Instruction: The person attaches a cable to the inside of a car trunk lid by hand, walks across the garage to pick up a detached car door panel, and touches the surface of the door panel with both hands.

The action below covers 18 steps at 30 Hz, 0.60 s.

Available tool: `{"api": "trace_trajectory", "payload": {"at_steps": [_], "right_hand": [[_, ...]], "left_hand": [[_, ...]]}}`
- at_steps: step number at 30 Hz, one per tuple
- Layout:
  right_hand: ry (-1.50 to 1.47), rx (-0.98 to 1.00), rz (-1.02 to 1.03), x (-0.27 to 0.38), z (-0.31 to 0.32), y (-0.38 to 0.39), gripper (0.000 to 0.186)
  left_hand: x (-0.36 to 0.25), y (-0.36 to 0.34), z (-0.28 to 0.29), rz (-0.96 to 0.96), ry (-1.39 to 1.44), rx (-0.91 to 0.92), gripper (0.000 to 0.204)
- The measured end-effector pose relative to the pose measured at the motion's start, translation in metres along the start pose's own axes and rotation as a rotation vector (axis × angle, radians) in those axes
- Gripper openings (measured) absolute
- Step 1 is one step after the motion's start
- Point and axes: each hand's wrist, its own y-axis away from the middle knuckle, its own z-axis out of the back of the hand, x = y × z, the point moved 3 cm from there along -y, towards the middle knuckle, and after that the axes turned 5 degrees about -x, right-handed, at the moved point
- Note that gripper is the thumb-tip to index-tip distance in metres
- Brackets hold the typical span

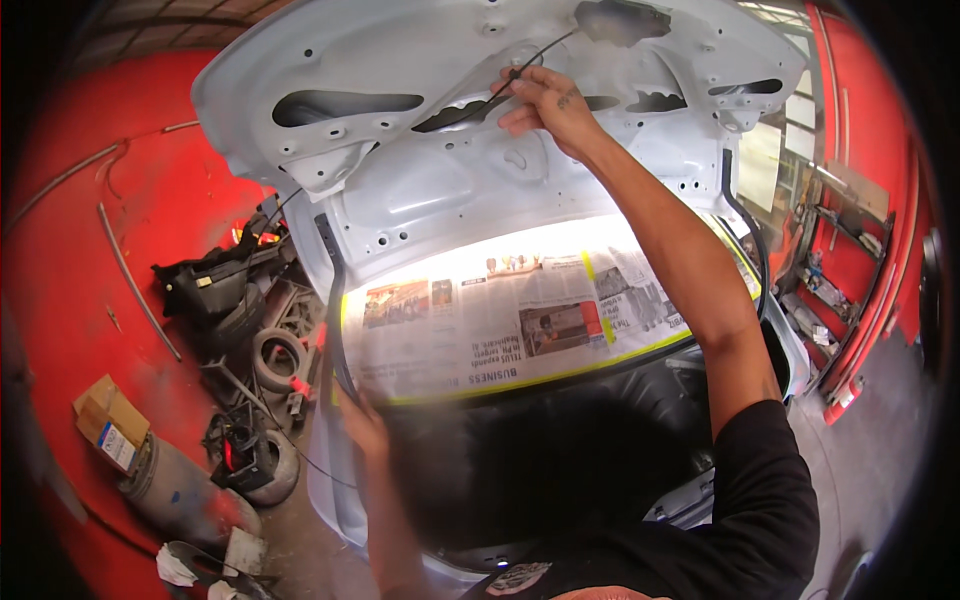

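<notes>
My right hand [548,110] is raised under the open white trunk lid [420,180], pinching a thin black cable [545,51] that runs up to a grey, irregular patch or opening near the top. Lower left, my left hand [365,428], blurred, is at the dark hinge arm [330,262]; its grip is unclear. Newspaper [450,330] edged with yellow tape covers the rear window behind the lid. Below it, the dark trunk [560,460] gapes open.
Against the red wall [90,250] at left are black car parts [205,280], tires [280,360], a grey cylinder [185,490] and a cardboard box [110,420]. At right stand a metal rack [830,290] and another red panel [880,120].
</notes>
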Motion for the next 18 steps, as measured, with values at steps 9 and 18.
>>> {"api": "trace_trajectory", "payload": {"at_steps": [9, 18], "right_hand": [[-0.066, 0.009, 0.016, -0.0022, 0.0068, -0.0046, 0.035], [0.082, 0.045, 0.066, 0.0026, 0.0049, 0.0025, 0.042]], "left_hand": [[0.0002, -0.0008, -0.0035, 0.011, -0.027, -0.007, 0.065], [0.0053, -0.0028, -0.0035, -0.048, 0.035, -0.020, 0.062]]}}
